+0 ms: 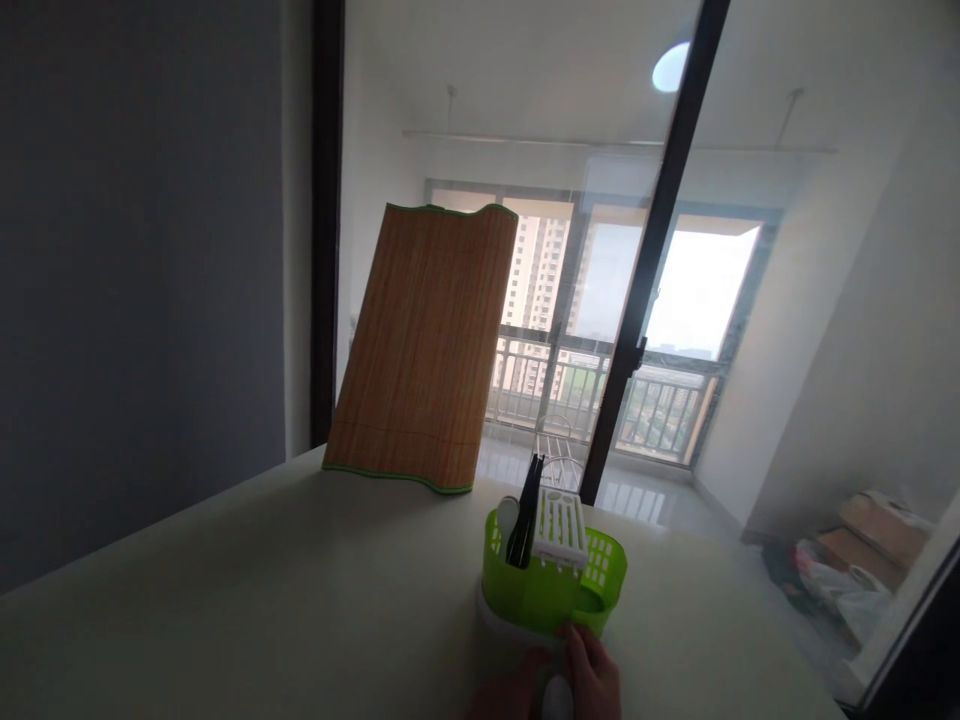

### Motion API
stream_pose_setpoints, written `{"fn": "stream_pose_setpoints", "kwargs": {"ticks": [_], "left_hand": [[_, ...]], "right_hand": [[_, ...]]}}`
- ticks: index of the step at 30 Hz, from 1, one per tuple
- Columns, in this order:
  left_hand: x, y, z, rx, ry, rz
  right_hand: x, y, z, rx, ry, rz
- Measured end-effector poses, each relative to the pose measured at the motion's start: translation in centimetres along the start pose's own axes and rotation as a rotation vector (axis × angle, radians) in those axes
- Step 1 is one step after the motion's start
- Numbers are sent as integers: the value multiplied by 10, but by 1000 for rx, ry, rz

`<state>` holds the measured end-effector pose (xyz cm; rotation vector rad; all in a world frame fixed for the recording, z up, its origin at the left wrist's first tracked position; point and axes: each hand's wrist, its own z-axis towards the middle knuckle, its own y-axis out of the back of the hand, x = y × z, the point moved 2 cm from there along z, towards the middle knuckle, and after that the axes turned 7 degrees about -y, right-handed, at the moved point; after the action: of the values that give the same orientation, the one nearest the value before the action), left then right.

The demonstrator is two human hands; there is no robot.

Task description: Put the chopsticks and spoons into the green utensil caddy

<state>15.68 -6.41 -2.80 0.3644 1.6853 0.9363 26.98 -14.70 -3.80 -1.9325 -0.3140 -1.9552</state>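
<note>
A bright green plastic utensil basket point(525, 600) with a pale base stands on the table. Inside it are a black long-handled utensil point(525, 525), a pale rounded item point(508, 513) and a white slotted holder point(561, 530) with small hooks. My right hand point(595, 675) is closed at the basket's near right side, fingertips against its lower edge; what they pinch is hidden. Beside it, low in the picture, my left hand point(510, 692) is dark and partly cut off, its fingers unclear. A pale rounded object point(557, 697) shows between both hands.
The pale table point(300, 560) stretches left and right. A brown bamboo mat point(427, 345) with green edging stands upright at its far edge, before a dark-framed glass door point(634, 300). Behind are a metal rack point(556, 450) and, at right, boxes and bags point(859, 560) on the floor.
</note>
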Motion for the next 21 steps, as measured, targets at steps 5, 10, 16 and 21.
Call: {"fn": "stream_pose_setpoints", "kwargs": {"ticks": [5, 10, 16, 21], "left_hand": [[-21, 17, -8, 76, -23, 43], [-18, 19, -12, 44, -60, 46], [-5, 19, -10, -57, -94, -36], [8, 22, -4, -136, -138, -243]], "right_hand": [[-3, 0, 2, 35, -1, 10], [-1, 1, 0, 46, -20, -36], [0, 3, 3, 76, -33, -93], [4, -1, 3, 66, -27, -94]]}}
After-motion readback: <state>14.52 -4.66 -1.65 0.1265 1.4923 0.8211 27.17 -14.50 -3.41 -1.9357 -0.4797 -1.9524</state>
